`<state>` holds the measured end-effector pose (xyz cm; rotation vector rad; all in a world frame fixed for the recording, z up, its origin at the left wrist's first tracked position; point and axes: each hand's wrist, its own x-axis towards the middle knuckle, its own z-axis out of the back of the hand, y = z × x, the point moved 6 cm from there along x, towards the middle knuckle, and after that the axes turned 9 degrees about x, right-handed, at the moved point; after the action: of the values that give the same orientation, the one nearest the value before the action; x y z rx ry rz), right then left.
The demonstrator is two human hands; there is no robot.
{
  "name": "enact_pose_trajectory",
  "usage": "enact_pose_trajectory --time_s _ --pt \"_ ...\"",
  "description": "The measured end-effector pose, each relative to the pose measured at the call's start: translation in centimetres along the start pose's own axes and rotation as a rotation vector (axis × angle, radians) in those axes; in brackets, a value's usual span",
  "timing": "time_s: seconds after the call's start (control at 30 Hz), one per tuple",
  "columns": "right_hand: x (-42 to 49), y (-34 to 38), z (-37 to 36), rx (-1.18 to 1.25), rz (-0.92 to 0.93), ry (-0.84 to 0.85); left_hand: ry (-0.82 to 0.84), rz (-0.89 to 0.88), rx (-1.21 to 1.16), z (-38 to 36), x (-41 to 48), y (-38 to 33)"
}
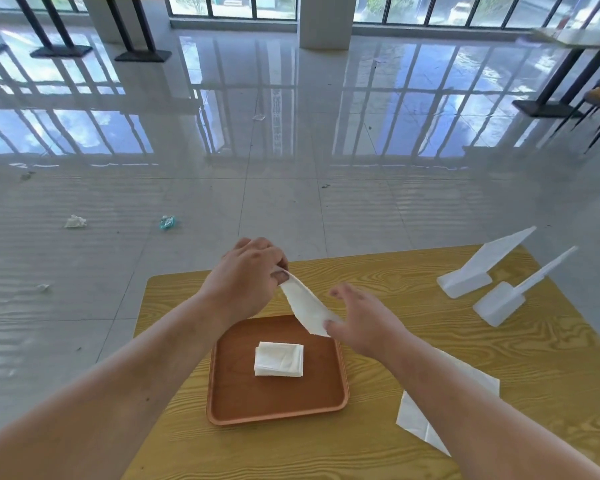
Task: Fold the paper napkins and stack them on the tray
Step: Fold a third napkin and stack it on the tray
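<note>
A brown wooden tray (236,396) lies on the yellow wood-grain table, with a small stack of folded white napkins (279,359) near its middle. Above the tray's far edge I hold one white napkin (305,308) stretched in the air between both hands. My left hand (248,277) pinches its upper end with fingers closed. My right hand (364,318) pinches the lower end between thumb and forefinger, the other fingers spread. An unfolded white napkin (416,419) lies flat on the table to the right of the tray, partly hidden under my right forearm.
Two white plastic stands (465,280) (499,303) lie at the table's far right. The table's far edge (361,256) runs just beyond my hands. Scraps of litter (75,221) lie on the glossy tiled floor; black table legs and a chair stand further off.
</note>
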<state>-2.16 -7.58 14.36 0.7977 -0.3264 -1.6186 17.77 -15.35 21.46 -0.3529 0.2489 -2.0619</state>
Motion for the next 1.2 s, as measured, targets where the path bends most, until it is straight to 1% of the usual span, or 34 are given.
enact_pose_trajectory --time_s 0.07,0.13,0.17,0.23,0.27,0.3,0.33,0.37,0.43,0.47,0.53,0.6,0.63,0.7,0.73,0.8,0.9,0.93,1.0,1.07,1.1,1.13,1.2 --pt "0.3 0.9 -0.6 0.032 0.055 -0.016 0.016 -0.019 -0.009 0.3 0.7 -0.3" --pt "0.9 1.0 -1.1 0.131 0.034 -0.027 0.011 -0.013 -0.01 0.6 1.2 -0.3" --pt "1.1 1.0 -1.4 0.221 0.001 -0.015 -0.014 0.01 -0.007 0.9 1.1 0.0" --pt "1.3 0.8 -2.1 0.457 -0.085 0.04 -0.116 0.095 0.001 1.3 0.6 0.9" --pt "1.4 0.8 -2.5 0.602 -0.124 0.069 -0.157 0.16 -0.012 1.4 0.0 1.6" --pt "1.4 0.7 -2.9 0.76 -0.161 0.099 -0.164 0.242 -0.039 1.1 -0.7 2.4" --pt "1.4 0.6 -3.4 0.923 -0.196 0.131 -0.125 0.337 -0.077 0.4 -1.6 3.3" --pt "1.3 0.7 -3.8 1.056 -0.222 0.16 -0.037 0.437 -0.121 -0.8 -2.5 4.2" --pt "1.3 0.8 -4.6 1.216 -0.251 0.196 0.228 0.608 -0.234 -3.8 -4.8 5.3" --pt "1.2 1.0 -4.8 1.263 -0.257 0.208 0.343 0.672 -0.339 -5.3 -6.0 5.3" --pt "1.2 1.5 -5.3 1.312 -0.248 0.238 0.504 0.794 -0.64 -7.5 -8.2 5.1" --pt "1.2 1.9 -5.7 1.315 -0.228 0.278 0.598 0.861 -0.982 -9.2 -9.6 4.2" --pt "1.1 2.1 -5.9 1.295 -0.216 0.287 0.612 0.878 -1.136 -9.5 -9.9 3.7" --pt "1.0 2.2 -6.2 1.228 -0.194 0.282 0.56 0.872 -1.331 -9.3 -9.7 3.2" --pt "1.0 2.2 -6.2 1.197 -0.184 0.277 0.501 0.85 -1.368 -9.1 -9.3 3.2" --pt "1.0 2.4 -6.2 1.153 -0.162 0.275 0.383 0.807 -1.335 -8.5 -8.5 3.3" --pt "1.0 2.8 -5.8 1.131 -0.095 0.268 0.332 0.817 -1.213 -7.7 -7.8 3.4" --pt "1.1 3.0 -5.5 1.149 -0.071 0.258 0.349 0.838 -1.189 -7.7 -7.8 3.5" --pt "1.2 3.2 -5.1 1.213 -0.044 0.24 0.474 0.873 -1.179 -8.2 -8.3 3.1" --pt "1.3 3.4 -4.7 1.253 -0.028 0.229 0.593 0.865 -1.252 -8.6 -8.8 2.2" --pt "1.3 3.5 -4.5 1.258 -0.021 0.228 0.596 0.85 -1.304 -8.8 -8.8 1.9" --pt "1.3 3.5 -4.4 1.254 -0.012 0.231 0.549 0.833 -1.352 -8.8 -8.6 1.8" --pt "1.2 3.2 -4.2 1.229 -0.005 0.247 0.37 0.816 -1.441 -8.7 -7.8 2.3"
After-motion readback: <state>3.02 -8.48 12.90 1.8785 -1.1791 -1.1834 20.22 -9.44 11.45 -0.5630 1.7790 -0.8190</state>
